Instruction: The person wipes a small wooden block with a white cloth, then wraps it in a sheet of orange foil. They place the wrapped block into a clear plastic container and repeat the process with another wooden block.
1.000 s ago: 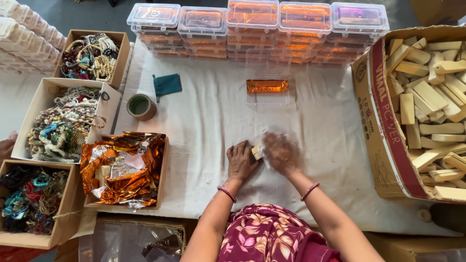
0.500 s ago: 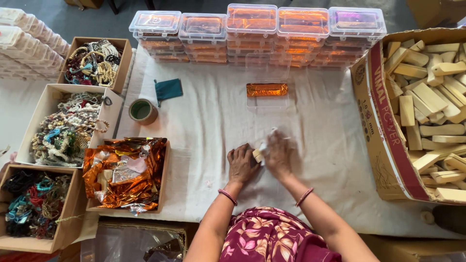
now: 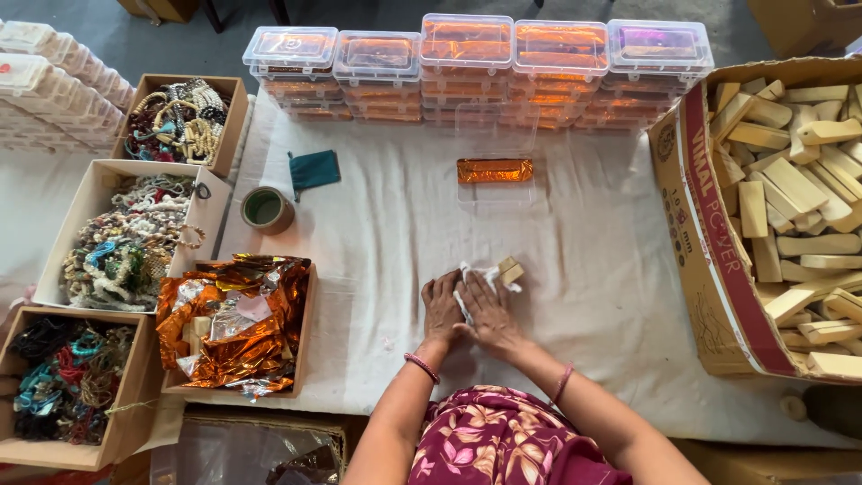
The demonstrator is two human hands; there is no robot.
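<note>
hands: left hand (image 3: 442, 310) and right hand (image 3: 488, 314) flat on white cloth (image 3: 386, 269), side by side, touching
between hands: clear wrap (image 3: 471, 277) with wooden block (image 3: 510, 270) at its far end
beyond: orange foil bar (image 3: 495, 171)
right: carton of wooden blocks (image 3: 709, 242)
left: box of orange foil (image 3: 235, 321)

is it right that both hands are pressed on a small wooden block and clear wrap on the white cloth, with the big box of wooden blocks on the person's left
Not quite. The head view shows the big box of wooden blocks on the person's right, not left. The rest holds: the left hand and right hand press on a small wooden block and clear wrap on the white cloth.
</note>
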